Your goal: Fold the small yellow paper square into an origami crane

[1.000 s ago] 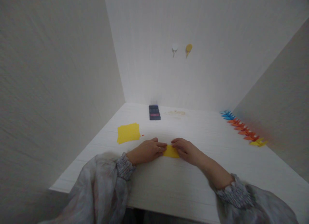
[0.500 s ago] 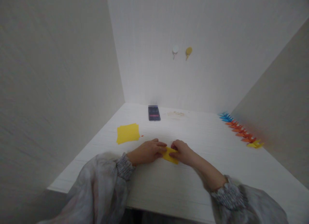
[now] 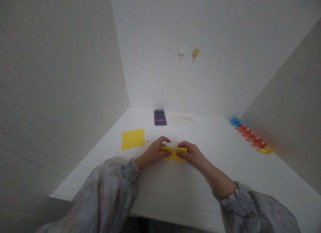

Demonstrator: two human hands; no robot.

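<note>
A folded strip of yellow paper (image 3: pixel 173 154) is held between my two hands over the front middle of the white table. My left hand (image 3: pixel 157 150) pinches its left end, with the thumb on the near face and the index finger arched above the top edge. At the other end, my right hand (image 3: pixel 192 152) grips the paper between thumb and fingers. The fingers behind the paper are partly hidden. To the left of my left hand lies a stack of yellow paper sheets (image 3: pixel 133 138), with a tiny orange scrap (image 3: pixel 147 141) beside it.
Folded paper cranes, blue (image 3: pixel 235 121), orange-red (image 3: pixel 250 136) and yellow (image 3: pixel 266 149), line the right wall. A dark, pixelated object (image 3: pixel 159 118) rests at the back of the white table (image 3: pixel 215 186). White (image 3: pixel 181 51) and yellow (image 3: pixel 195 53) hooks hang on the back wall.
The yellow paper has turned from a slant to nearly level and now appears as a wider strip. Both hands have shifted slightly, and the left has gone from lying over the paper to pinching its end.
</note>
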